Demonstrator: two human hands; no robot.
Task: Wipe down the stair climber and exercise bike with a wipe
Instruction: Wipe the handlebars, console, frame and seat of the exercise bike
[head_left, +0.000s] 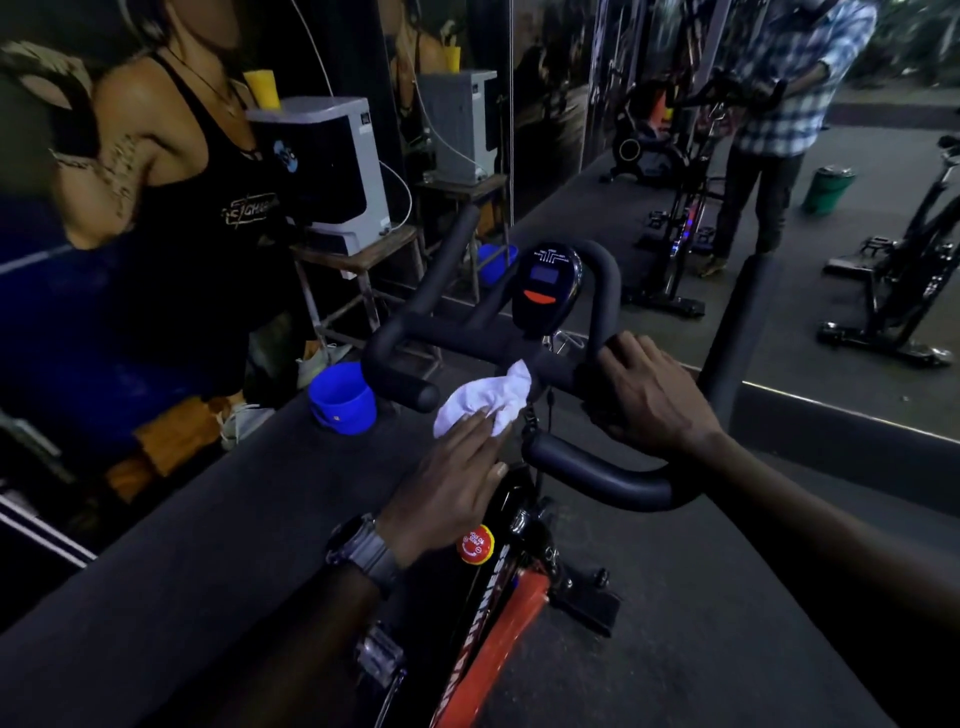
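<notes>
A black and orange exercise bike (498, 618) stands right below me, its black handlebar (467, 335) spreading across the middle of the view. A small console (545, 283) sits at the bar's centre. My left hand (447, 488), with a watch on the wrist, holds a crumpled white wipe (483, 400) against the middle of the handlebar with fairly straight fingers. My right hand (649, 395) grips the right side of the handlebar. A red knob (475, 544) shows on the frame below the left hand. No stair climber is in view.
A blue bucket (343, 397) stands on the dark floor left of the bar. Behind it a white machine (337, 176) sits on a metal stand. A wall mirror (779, 156) ahead reflects a person and more bikes. A wall poster fills the left.
</notes>
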